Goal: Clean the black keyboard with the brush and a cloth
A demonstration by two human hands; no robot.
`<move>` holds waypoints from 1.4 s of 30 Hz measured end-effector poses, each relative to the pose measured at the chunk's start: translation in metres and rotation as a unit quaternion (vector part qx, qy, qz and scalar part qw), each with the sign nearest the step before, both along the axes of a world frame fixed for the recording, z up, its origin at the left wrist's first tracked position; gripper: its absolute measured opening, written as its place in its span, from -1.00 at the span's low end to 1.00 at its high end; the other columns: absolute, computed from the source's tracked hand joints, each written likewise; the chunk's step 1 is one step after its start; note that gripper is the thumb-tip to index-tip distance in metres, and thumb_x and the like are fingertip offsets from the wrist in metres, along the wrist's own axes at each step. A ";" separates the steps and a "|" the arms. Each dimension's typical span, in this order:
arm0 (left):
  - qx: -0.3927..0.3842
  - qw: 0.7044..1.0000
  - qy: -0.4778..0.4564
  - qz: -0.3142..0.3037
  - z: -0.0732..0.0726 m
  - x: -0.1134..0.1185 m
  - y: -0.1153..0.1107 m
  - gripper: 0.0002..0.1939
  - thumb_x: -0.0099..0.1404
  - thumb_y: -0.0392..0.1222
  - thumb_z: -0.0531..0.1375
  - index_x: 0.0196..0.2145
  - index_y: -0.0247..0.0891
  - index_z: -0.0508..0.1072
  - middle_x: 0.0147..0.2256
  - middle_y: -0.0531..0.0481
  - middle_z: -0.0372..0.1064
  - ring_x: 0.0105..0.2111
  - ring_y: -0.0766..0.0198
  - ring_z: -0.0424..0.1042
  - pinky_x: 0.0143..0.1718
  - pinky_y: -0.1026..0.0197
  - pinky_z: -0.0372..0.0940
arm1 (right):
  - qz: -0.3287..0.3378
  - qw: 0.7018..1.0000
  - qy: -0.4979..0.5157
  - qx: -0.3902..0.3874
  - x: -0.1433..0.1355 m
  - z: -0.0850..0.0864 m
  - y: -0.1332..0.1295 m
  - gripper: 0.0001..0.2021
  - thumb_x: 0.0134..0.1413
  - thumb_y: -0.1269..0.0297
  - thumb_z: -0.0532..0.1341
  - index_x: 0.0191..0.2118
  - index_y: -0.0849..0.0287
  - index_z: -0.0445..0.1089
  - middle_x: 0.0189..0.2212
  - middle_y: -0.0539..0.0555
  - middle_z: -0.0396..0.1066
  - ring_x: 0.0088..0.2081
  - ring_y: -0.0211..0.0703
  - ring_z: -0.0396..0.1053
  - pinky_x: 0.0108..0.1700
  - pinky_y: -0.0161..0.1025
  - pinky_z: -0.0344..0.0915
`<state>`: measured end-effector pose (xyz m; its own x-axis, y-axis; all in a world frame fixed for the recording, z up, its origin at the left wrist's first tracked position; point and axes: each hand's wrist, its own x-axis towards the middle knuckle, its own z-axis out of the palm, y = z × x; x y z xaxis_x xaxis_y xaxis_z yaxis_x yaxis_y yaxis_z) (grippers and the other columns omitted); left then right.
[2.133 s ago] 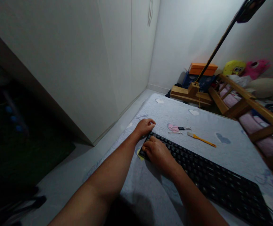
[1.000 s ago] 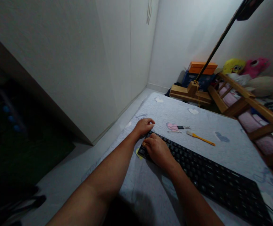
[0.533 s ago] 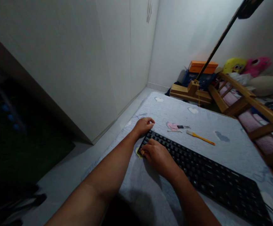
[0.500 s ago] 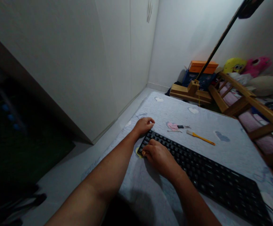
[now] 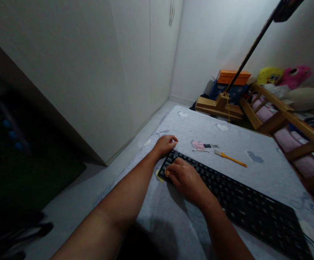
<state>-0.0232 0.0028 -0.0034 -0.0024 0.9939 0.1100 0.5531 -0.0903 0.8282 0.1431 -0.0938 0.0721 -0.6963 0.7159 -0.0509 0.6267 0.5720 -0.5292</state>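
A black keyboard [image 5: 243,200] lies slantwise on the patterned bedcover. My right hand [image 5: 185,177] is over its left end, with the fingers pinched around a small yellowish-brown piece [image 5: 167,173] against the keys; what the piece is made of is too small to tell. Beyond the keyboard's far left corner, my left hand [image 5: 166,144] rests on the cover, fingers loosely curved and thumb apart, nothing visible in it. A flat brush [image 5: 231,158] with a yellow handle lies behind the keyboard. Near it are a black-and-metal tool [image 5: 210,146] and a thin white stick [image 5: 201,150], perhaps a cotton swab.
The bedcover [image 5: 200,126] has heart prints. A pale wardrobe [image 5: 129,72] stands along the left. A wooden bed rail [image 5: 295,115] runs down the right side. At the back are a wooden stand [image 5: 219,103] with a pole, an orange box [image 5: 234,77] and plush toys [image 5: 270,76].
My right hand has shifted slightly right and away from me over the keys, with the small piece still pinched. My left hand stays where it was.
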 end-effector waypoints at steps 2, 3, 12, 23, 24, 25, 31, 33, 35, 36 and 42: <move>-0.004 1.000 0.002 0.000 0.000 0.000 0.000 -0.73 0.19 -0.18 0.17 -0.22 -0.33 0.59 -0.59 0.14 0.21 -0.54 0.35 0.20 -0.46 0.29 0.09 | 0.000 1.000 -0.006 0.007 -0.004 -0.006 -0.001 -0.81 0.28 0.42 0.17 -0.20 0.18 0.57 -0.23 0.09 0.40 -0.19 -0.18 0.36 -0.10 -0.29 0.22; -0.005 1.000 0.003 0.001 0.001 0.000 0.000 -0.73 0.18 -0.18 0.17 -0.22 -0.33 0.60 -0.59 0.14 0.22 -0.54 0.35 0.21 -0.46 0.29 0.09 | 0.001 1.000 -0.014 0.008 -0.005 -0.008 -0.001 -0.80 0.28 0.41 0.17 -0.20 0.18 0.57 -0.23 0.10 0.41 -0.19 -0.17 0.37 -0.10 -0.29 0.22; -0.003 1.000 0.012 0.000 0.004 0.001 -0.003 -0.72 0.19 -0.18 0.16 -0.22 -0.33 0.60 -0.57 0.12 0.24 -0.53 0.34 0.23 -0.44 0.29 0.11 | -0.006 0.996 -0.087 -0.029 0.011 0.010 -0.002 -0.75 0.25 0.46 0.12 -0.27 0.18 0.58 -0.28 0.10 0.42 -0.25 -0.18 0.38 -0.20 -0.29 0.17; 0.007 1.000 0.017 0.000 -0.004 0.000 0.001 -0.70 0.18 -0.16 0.16 -0.21 -0.32 0.60 -0.56 0.11 0.26 -0.53 0.34 0.24 -0.44 0.29 0.11 | 0.019 0.997 -0.070 -0.034 0.031 0.005 0.009 -0.80 0.19 0.45 0.16 -0.39 0.18 0.52 -0.38 0.04 0.38 -0.36 -0.24 0.30 -0.28 -0.30 0.11; 0.007 1.000 0.017 0.000 -0.003 0.000 0.001 -0.70 0.18 -0.16 0.16 -0.21 -0.32 0.60 -0.56 0.11 0.26 -0.53 0.34 0.24 -0.44 0.29 0.11 | 0.015 0.998 -0.050 -0.027 0.028 0.003 0.009 -0.80 0.21 0.43 0.16 -0.36 0.18 0.53 -0.37 0.04 0.38 -0.34 -0.24 0.31 -0.26 -0.31 0.13; 0.007 1.000 0.016 -0.002 -0.003 0.000 0.001 -0.70 0.18 -0.16 0.16 -0.21 -0.32 0.60 -0.56 0.11 0.26 -0.53 0.34 0.24 -0.44 0.29 0.11 | 0.005 0.999 -0.034 -0.019 0.025 0.001 0.009 -0.80 0.24 0.42 0.16 -0.33 0.19 0.53 -0.34 0.04 0.38 -0.32 -0.23 0.32 -0.24 -0.31 0.15; 0.005 1.000 0.016 -0.007 0.000 0.001 0.000 -0.71 0.18 -0.16 0.17 -0.22 -0.33 0.60 -0.56 0.11 0.26 -0.52 0.34 0.24 -0.45 0.29 0.11 | -0.036 0.999 -0.014 0.033 0.003 -0.010 0.003 -0.81 0.30 0.41 0.16 -0.19 0.19 0.54 -0.23 0.09 0.39 -0.21 -0.18 0.36 -0.13 -0.30 0.22; 0.003 1.000 0.015 -0.007 0.001 0.001 0.000 -0.71 0.18 -0.17 0.17 -0.22 -0.33 0.60 -0.56 0.11 0.26 -0.52 0.34 0.24 -0.45 0.29 0.11 | -0.038 0.998 -0.028 0.039 0.001 -0.011 0.002 -0.80 0.31 0.40 0.15 -0.18 0.18 0.55 -0.22 0.10 0.40 -0.19 -0.17 0.36 -0.12 -0.29 0.22; -0.001 1.000 0.014 -0.005 0.001 0.001 -0.001 -0.71 0.18 -0.17 0.17 -0.22 -0.32 0.60 -0.57 0.12 0.26 -0.53 0.34 0.24 -0.45 0.29 0.11 | -0.038 0.997 -0.049 0.038 0.003 -0.010 0.003 -0.78 0.31 0.40 0.13 -0.17 0.18 0.56 -0.22 0.11 0.40 -0.19 -0.16 0.36 -0.13 -0.29 0.21; -0.003 1.000 0.013 -0.004 0.001 0.001 -0.001 -0.71 0.18 -0.17 0.17 -0.22 -0.32 0.60 -0.57 0.12 0.25 -0.53 0.34 0.24 -0.45 0.29 0.11 | -0.038 0.997 -0.059 0.034 0.005 -0.008 0.003 -0.77 0.31 0.41 0.12 -0.17 0.18 0.57 -0.23 0.11 0.39 -0.20 -0.16 0.37 -0.13 -0.29 0.21; -0.003 1.000 0.004 -0.004 0.001 0.001 -0.001 -0.72 0.18 -0.18 0.17 -0.22 -0.33 0.60 -0.57 0.12 0.24 -0.54 0.35 0.23 -0.45 0.29 0.11 | -0.037 0.995 -0.096 0.011 0.022 0.001 0.005 -0.77 0.28 0.43 0.12 -0.23 0.17 0.55 -0.26 0.09 0.38 -0.26 -0.19 0.36 -0.21 -0.30 0.16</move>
<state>-0.0222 0.0020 -0.0027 0.0059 0.9945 0.1045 0.5598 -0.0899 0.8237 0.1652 -0.0892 0.0728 -0.6214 0.7666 -0.1619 0.7551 0.5308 -0.3848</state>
